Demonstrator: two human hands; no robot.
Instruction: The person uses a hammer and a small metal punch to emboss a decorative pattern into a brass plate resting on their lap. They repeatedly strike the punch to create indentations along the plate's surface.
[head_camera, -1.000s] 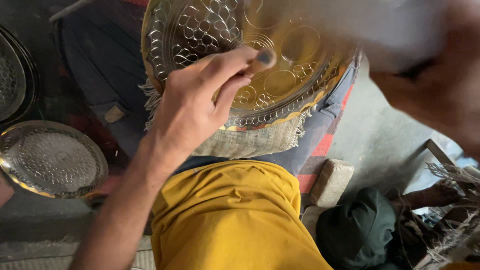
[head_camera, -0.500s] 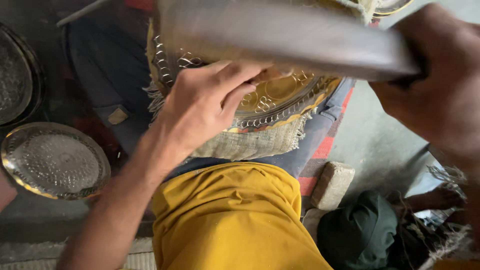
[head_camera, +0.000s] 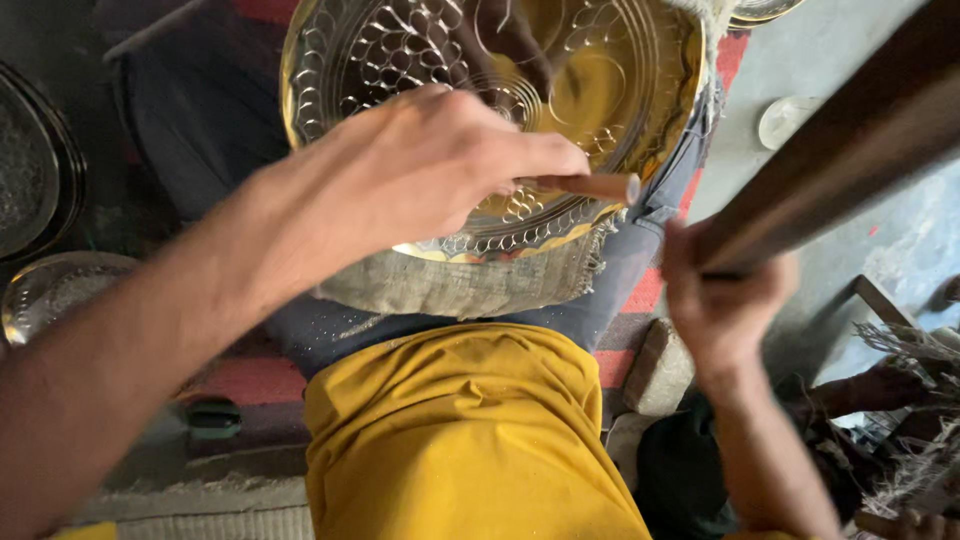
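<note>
Left hand (head_camera: 420, 190) fisted, knuckles up, forearm stretched forward; right hand (head_camera: 725, 300) clenched, wrist raised.

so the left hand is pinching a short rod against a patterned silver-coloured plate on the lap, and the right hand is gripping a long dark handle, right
Nearly. The head view shows the patterned plate is brass-coloured, golden, not silver. The rest holds: the left hand pinches a short rod against it on the lap, and the right hand grips a long dark handle.

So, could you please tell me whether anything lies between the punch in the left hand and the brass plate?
Nothing visible does. The left hand holds the small punch right over the embossed brass plate, though the hand hides its working tip.
</note>
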